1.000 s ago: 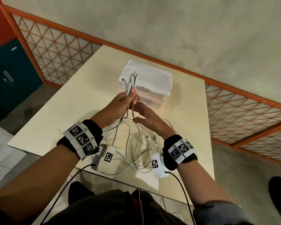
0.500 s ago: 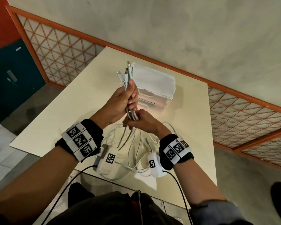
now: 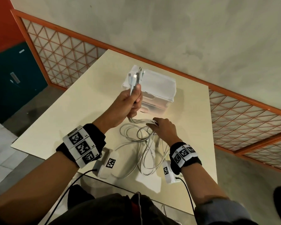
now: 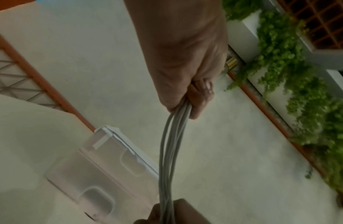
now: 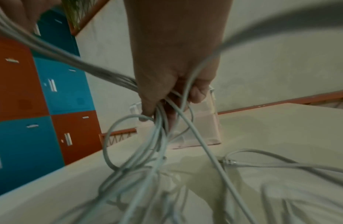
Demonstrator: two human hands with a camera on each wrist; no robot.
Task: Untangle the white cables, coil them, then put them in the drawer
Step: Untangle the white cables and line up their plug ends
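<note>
Left hand (image 3: 128, 104): raised above the tabletop (image 3: 71, 111), its grip curled tight round the bunched white cables (image 3: 143, 143) near their ends; the plugs (image 3: 135, 77) stick up past the thumb.
Right hand (image 3: 163, 127): lower and nearer the body, its grip curled round the same bundle where it leaves the left fist.
White cables: a short span runs between the two hands; the rest hangs in loose tangled loops onto the tabletop between the wrists.
Drawer unit (image 3: 157, 88): translucent plastic, white top, on the tabletop beyond the hands; both drawer fronts look closed.
Backdrop: orange lattice railing (image 3: 68, 51) behind the tabletop.
</note>
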